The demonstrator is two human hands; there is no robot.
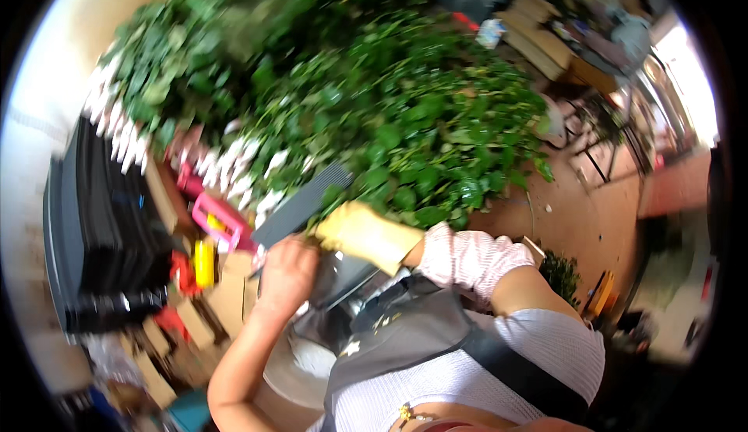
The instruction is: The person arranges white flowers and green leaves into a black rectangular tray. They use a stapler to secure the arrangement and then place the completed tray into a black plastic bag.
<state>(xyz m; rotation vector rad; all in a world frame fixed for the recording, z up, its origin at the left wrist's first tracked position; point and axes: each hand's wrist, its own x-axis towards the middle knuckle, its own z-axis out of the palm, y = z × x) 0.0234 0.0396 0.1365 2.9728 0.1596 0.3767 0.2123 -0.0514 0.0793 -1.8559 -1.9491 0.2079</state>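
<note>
My bare left hand (pixel 290 267) is closed, its fingers curled at the lower end of a dark grey ribbed sheet (pixel 305 204). What lies inside those fingers is hidden. My right hand (pixel 362 231), in a yellow glove with a pink striped sleeve, is closed beside it, nearly touching. Green leaves of a leafy stem (pixel 330 196) stick out at the glove's fingers, in front of the ribbed sheet. Beyond both hands lies a large heap of leafy green stems (pixel 421 120). Along its left side are pale wrapped tips (pixel 234 163).
Dark flat sheets (pixel 109 222) are stacked at the left. Nearby are a pink plastic frame (pixel 222 220), a yellow cylinder (pixel 204 263) and cardboard pieces (pixel 234 284). A pale round tub (pixel 292 377) is near my body. Another person (pixel 627 38) sits at the far right by cardboard boxes (pixel 538 38).
</note>
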